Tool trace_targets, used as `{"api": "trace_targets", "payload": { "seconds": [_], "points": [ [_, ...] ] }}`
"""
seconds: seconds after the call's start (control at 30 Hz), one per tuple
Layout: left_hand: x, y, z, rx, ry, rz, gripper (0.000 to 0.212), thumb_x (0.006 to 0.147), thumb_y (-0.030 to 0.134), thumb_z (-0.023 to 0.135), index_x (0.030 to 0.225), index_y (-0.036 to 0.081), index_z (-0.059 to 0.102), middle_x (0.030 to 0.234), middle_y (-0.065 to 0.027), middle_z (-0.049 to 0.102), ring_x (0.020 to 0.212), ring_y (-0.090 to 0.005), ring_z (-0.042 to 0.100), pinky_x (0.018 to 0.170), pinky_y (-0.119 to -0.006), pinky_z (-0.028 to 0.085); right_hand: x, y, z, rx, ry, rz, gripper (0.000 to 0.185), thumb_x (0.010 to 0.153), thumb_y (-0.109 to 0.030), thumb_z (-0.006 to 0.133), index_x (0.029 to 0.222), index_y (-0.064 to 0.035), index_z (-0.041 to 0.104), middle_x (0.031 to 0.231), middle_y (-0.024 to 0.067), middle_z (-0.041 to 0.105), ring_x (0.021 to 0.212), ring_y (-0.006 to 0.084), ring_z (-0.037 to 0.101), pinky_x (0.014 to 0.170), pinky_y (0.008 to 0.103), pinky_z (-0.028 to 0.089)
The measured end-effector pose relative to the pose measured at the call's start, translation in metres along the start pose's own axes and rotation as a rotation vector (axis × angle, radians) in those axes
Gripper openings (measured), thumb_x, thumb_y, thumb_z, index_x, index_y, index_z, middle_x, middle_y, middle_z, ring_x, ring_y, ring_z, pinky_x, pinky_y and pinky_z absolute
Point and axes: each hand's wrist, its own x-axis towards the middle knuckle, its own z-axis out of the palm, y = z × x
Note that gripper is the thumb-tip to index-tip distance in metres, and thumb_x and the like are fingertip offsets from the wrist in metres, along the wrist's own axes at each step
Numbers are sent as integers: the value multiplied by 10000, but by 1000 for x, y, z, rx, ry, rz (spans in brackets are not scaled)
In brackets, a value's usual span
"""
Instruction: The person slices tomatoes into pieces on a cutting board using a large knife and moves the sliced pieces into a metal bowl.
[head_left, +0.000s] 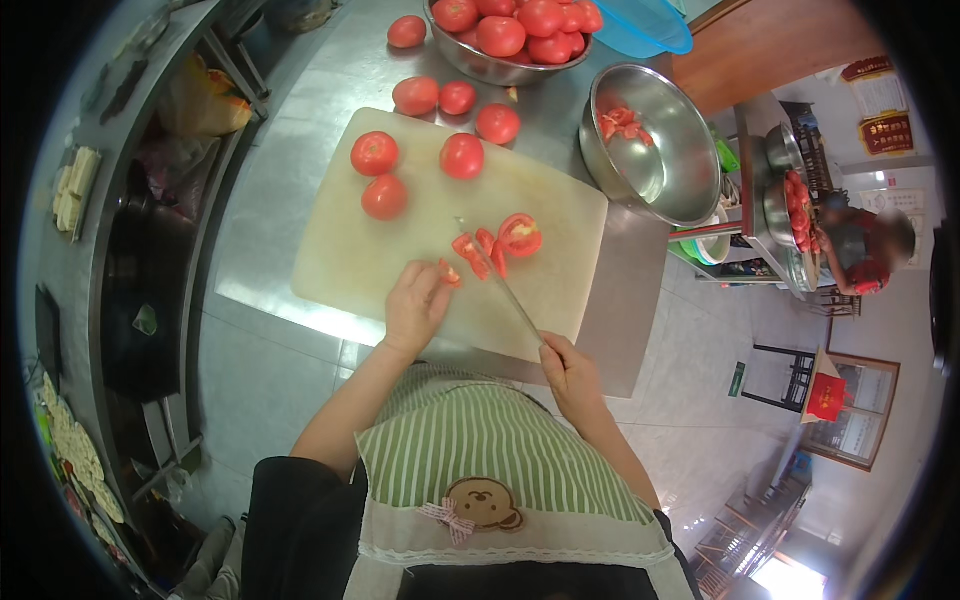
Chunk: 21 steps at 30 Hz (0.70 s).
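My right hand (571, 375) grips the handle of a kitchen knife (517, 304), whose blade slants up and left across a white cutting board (337, 247). Beside the blade lie cut tomato wedges (470, 253), with a tomato half (520, 235), cut face up, to their right. Between the fingertips of my left hand (417, 304) is a small tomato piece (449, 273), just left of the blade. Whole tomatoes (385, 197) rest on the board's upper part, and several more (497, 124) sit around its far edge.
A steel bowl (686, 161) with some tomato pieces stands right of the board. Behind, another steel bowl (480, 67) is heaped with tomatoes beside a blue plastic basin (645, 30). Steel shelving (161, 225) runs along the left. A person (862, 247) stands at a table far right.
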Motion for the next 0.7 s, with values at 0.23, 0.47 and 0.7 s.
{"api": "trace_targets", "payload": {
  "seconds": [0.23, 0.47, 0.7],
  "points": [
    [15, -9, 11, -30, 162, 169, 347, 871, 48, 651, 1210, 3, 594, 1142, -205, 596, 1069, -412, 580, 909, -461, 492, 5, 1, -16, -104, 13, -42, 356, 1013, -345, 627, 1285, -117, 652, 1071, 144, 731, 931, 320, 721, 806, 388, 566],
    [21, 0, 17, -41, 79, 178, 500, 890, 88, 665, 1360, -2, 517, 1305, -223, 554, 1186, -409, 554, 1016, -444, 469, 18, 18, -20, -91, 93, -14, 364, 1016, -357, 624, 1272, -101, 662, 1084, 136, 739, 938, 314, 728, 798, 386, 570],
    [29, 8, 35, -156, 62, 166, 544, 953, 155, 618, 1431, -39, 447, 1428, -248, 489, 1312, -411, 496, 1100, -444, 425, 36, 29, -26, 64, 38, 100, 393, 1045, -398, 582, 1236, -70, 684, 815, 116, 703, 688, 213, 678, 646, 348, 543]
  ]
}}
